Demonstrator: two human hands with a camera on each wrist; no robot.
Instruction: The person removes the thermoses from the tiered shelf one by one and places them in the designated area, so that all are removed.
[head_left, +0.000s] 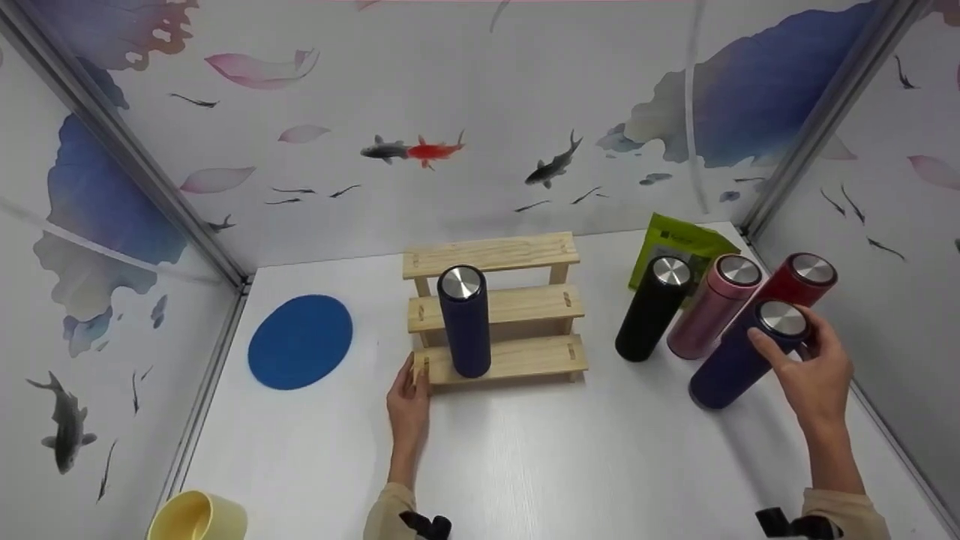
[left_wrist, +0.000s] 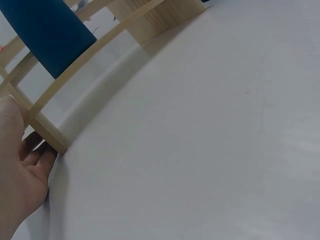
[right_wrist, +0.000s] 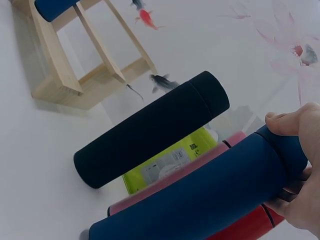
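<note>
A three-step wooden rack stands mid-table, with a dark blue thermos upright on its lowest step. My left hand grips the left end of that step, thumb on top and fingers at the side. At the right, my right hand holds a second dark blue thermos round its silver-topped lid. In the right wrist view, thumb and fingers wrap this bottle's cap end. Close by it stand a black thermos, a pink thermos and a red thermos, partly hidden.
A green pouch stands behind the bottles. On the left lies a round blue mat, and a yellow cup stands at the near left corner. Printed wall panels enclose the white table at the back and sides.
</note>
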